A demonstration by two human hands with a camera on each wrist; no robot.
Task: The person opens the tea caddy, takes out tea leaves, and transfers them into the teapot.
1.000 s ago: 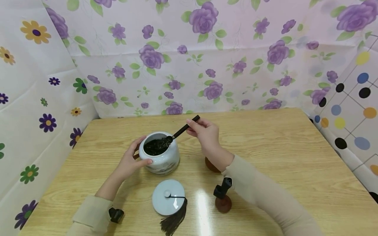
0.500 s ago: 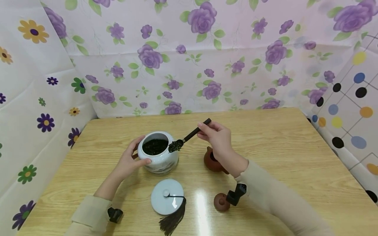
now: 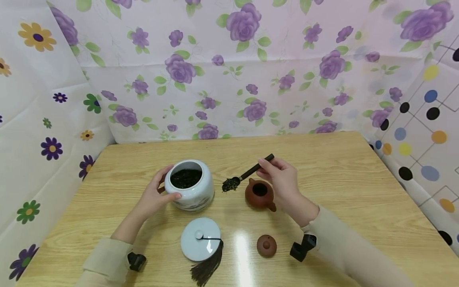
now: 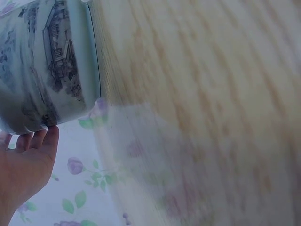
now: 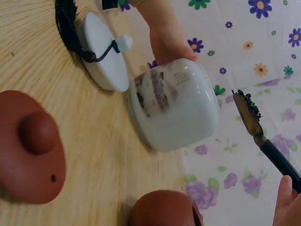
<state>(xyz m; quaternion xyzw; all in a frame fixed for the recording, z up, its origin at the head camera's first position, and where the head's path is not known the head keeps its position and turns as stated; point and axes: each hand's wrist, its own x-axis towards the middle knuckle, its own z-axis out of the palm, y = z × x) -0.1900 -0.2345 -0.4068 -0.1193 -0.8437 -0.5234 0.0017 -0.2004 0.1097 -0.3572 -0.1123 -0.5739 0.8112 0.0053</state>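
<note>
My left hand (image 3: 152, 201) grips the side of a white porcelain tea jar (image 3: 197, 197), thumb near its rim and fingers round its far side. Dark tea leaves (image 3: 185, 178) lie inside the jar. Between thumb and fingers, my right hand (image 3: 285, 183) pinches the dark handle of a tea scoop (image 3: 251, 172). A heap of dry leaves fills the scoop's bowl, held in the air between the jar and a brown clay teapot (image 3: 255, 200). The teapot stands uncovered, its dark opening facing up. In the right wrist view the loaded scoop (image 5: 248, 115) is seen from the side.
The jar's pale lid (image 3: 193, 245) lies in front of the jar, with a dark tassel (image 3: 208, 268) trailing from its knob. A small brown teapot lid (image 3: 267, 246) rests in front of the teapot. Floral cloth (image 3: 215, 91) hangs behind the wooden table (image 3: 322, 167).
My right hand has lifted the scoop, heaped with leaves, out of the jar and carried it right toward the teapot. The teapot has come into view from behind the hand. My left hand stays on the jar.
</note>
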